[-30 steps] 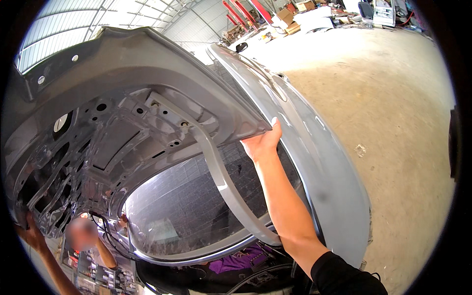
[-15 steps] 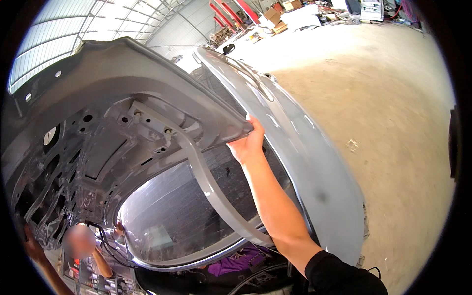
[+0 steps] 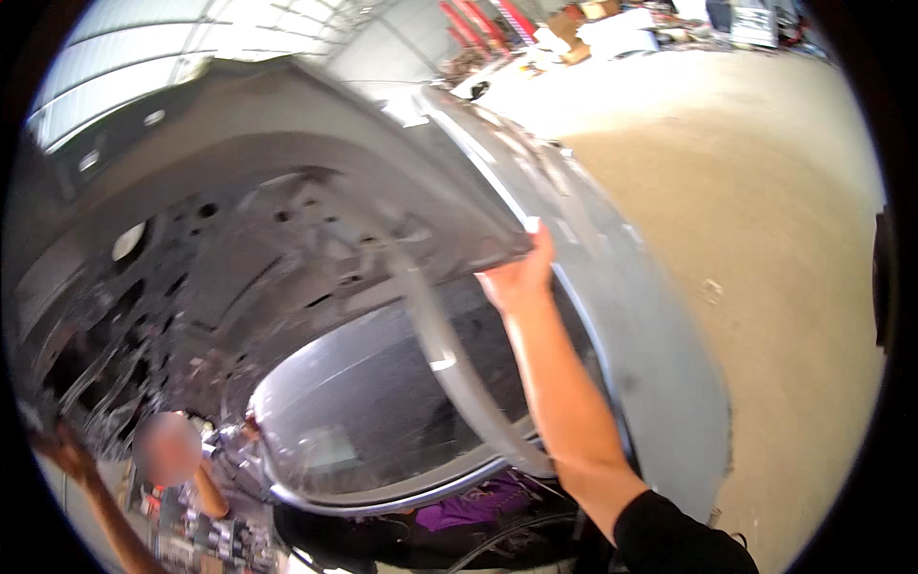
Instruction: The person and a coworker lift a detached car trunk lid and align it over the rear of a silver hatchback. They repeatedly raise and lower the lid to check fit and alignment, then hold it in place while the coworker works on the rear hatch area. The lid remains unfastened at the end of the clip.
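Observation:
A raised grey trunk lid fills the upper left, its bare underside with holes and stamped ribs turned toward me. My right hand grips its right corner, thumb on the outer edge and arm stretched out. At the far lower left, my left hand is at the lid's other edge, dim and partly blurred, its fingers seeming to hold it. A curved grey hinge arm runs from the lid down to the car body, just left of my right forearm. Behind it lies the dark rear window.
The car's grey-blue side stretches along the right of my arm. Purple cloth lies in the dark opening below the window. Another person's bent arm shows at lower left. Concrete floor spans the right; red posts and clutter stand far back.
The whole view has shifted, so the lid, car and floor appear farther right. More of my left hand shows. My right hand keeps its grip on the lid's corner.

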Available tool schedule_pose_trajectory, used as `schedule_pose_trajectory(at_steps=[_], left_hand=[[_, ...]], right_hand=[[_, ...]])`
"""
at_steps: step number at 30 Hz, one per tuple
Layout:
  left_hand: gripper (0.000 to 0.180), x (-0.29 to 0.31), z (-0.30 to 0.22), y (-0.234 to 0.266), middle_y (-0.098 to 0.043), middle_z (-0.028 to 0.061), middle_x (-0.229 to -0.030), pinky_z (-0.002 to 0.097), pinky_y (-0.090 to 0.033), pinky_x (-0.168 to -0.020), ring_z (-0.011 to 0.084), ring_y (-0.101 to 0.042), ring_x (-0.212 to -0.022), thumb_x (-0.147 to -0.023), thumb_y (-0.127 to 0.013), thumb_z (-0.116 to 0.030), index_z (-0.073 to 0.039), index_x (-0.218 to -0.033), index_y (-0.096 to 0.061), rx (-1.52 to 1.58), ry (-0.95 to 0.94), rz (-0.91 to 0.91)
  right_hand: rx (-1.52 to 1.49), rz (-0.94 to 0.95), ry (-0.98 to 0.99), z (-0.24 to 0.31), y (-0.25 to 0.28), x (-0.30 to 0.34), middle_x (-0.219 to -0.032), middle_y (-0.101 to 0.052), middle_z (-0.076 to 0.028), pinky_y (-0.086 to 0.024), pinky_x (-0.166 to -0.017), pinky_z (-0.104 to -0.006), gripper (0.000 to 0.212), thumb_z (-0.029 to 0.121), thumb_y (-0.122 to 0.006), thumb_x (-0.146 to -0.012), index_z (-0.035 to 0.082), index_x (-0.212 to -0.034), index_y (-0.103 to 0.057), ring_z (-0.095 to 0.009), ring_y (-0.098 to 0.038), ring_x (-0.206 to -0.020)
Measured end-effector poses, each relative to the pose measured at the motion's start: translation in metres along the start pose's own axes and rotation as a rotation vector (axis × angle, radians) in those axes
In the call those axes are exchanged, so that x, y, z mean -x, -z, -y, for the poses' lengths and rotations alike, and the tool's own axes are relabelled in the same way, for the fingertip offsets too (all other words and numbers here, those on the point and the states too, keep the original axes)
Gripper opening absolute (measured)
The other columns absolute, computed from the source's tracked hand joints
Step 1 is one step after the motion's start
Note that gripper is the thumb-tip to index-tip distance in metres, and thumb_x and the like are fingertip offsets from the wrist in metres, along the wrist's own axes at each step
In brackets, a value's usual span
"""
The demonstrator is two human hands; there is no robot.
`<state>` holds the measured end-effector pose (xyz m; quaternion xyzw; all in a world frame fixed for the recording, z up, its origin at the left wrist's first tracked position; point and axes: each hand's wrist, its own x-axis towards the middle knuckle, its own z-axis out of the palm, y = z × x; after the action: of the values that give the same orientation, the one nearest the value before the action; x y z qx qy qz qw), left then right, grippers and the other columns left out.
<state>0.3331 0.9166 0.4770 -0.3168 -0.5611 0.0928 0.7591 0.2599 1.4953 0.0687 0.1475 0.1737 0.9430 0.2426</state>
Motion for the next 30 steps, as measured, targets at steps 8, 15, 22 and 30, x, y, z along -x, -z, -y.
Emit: schedule_pose_trajectory(at_steps=[8,15,22,30], left_hand=[[0.104,-0.028,-0.068,-0.003,-0.008,0.0203,-0.155,0.0420,-0.010,-0.114,0.0318,-0.011,-0.143,-0.082,-0.058,-0.060,0.002,-0.148,-0.007,0.053,-0.051,-0.080],[0.112,-0.033,-0.079,0.001,-0.008,0.0214,-0.154,0.0423,-0.011,-0.114,0.0330,-0.010,-0.142,-0.078,-0.060,-0.064,0.004,-0.147,-0.004,0.048,-0.009,-0.068],[0.113,-0.033,-0.087,0.006,-0.012,0.0221,-0.151,0.0444,-0.014,-0.113,0.0350,-0.015,-0.141,-0.071,-0.070,-0.052,-0.001,-0.148,-0.005,-0.012,0.053,-0.029],[0.117,-0.034,-0.086,0.004,-0.012,0.0226,-0.151,0.0453,-0.014,-0.113,0.0346,-0.014,-0.141,-0.071,-0.066,-0.064,0.001,-0.148,-0.006,0.024,0.039,-0.061]], right_hand=[[0.068,0.025,0.055,0.004,-0.016,0.011,-0.131,-0.051,-0.021,-0.037,-0.102,-0.0486,0.061,0.044,-0.036,-0.093,-0.005,-0.130,-0.044,-0.034,-0.049,-0.122],[0.105,0.022,0.039,0.006,-0.011,0.006,-0.130,-0.052,-0.020,-0.039,-0.100,-0.0484,0.059,0.042,-0.038,-0.093,-0.004,-0.129,-0.045,-0.034,-0.050,-0.119],[0.098,-0.002,0.051,0.003,-0.020,0.011,-0.130,-0.051,-0.019,-0.039,-0.099,-0.0478,0.057,0.041,-0.039,-0.094,-0.004,-0.128,-0.046,-0.033,-0.050,-0.119],[0.104,0.005,0.058,0.002,-0.017,0.013,-0.127,-0.054,-0.020,-0.040,-0.098,-0.0458,0.059,0.043,-0.040,-0.093,-0.005,-0.127,-0.046,-0.032,-0.052,-0.118]])
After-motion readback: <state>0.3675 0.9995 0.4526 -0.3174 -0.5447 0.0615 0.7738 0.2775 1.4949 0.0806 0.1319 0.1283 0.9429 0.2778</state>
